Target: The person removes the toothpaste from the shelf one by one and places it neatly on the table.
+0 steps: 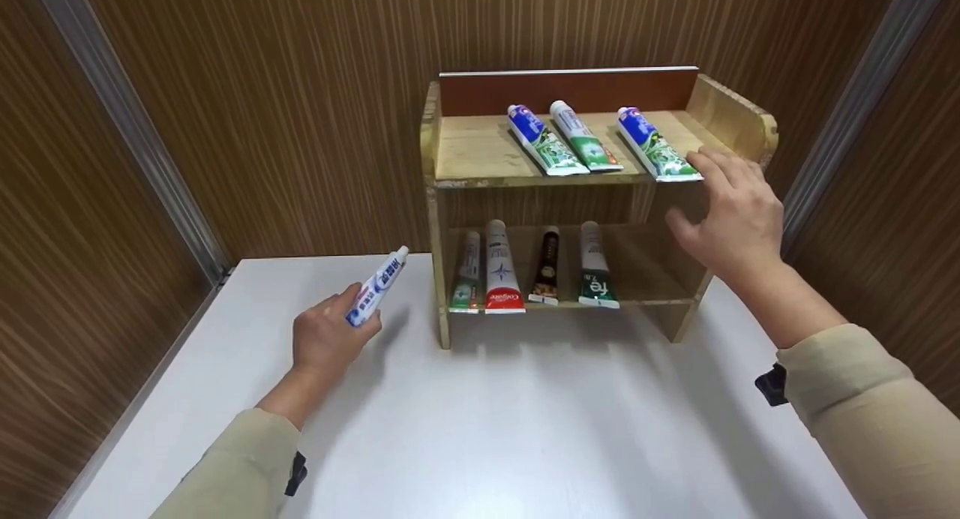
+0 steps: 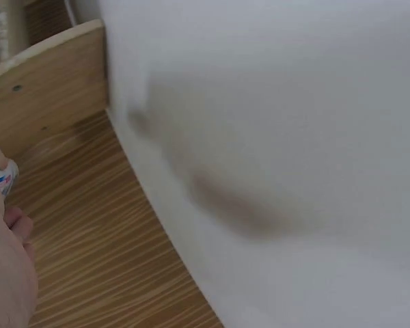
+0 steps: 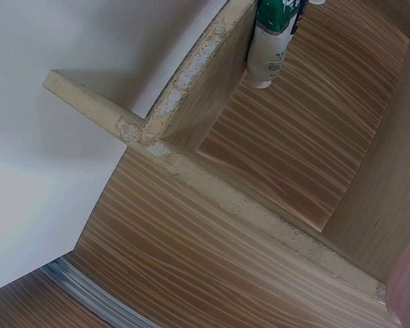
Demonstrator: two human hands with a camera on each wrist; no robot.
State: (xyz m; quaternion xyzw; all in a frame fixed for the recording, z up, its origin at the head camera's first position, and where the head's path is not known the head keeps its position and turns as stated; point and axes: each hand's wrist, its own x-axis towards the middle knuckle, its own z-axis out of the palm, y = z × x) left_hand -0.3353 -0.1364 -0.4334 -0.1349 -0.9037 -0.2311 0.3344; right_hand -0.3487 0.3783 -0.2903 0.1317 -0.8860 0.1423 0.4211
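Glare whitens the table (image 1: pixel 510 466), where soft-edged shadows (image 2: pixel 232 208) fall.

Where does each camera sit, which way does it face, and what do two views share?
Head: on the head, facing forward and down at the wooden rack and white table; left hand, right hand and sleeves show.
Left wrist: on that wrist, facing the table and the rack's side; part of the left hand shows.
Right wrist: on that wrist, facing the rack's lower shelf; a sliver of the right hand shows.
Head and right wrist share: the green-and-white tube.
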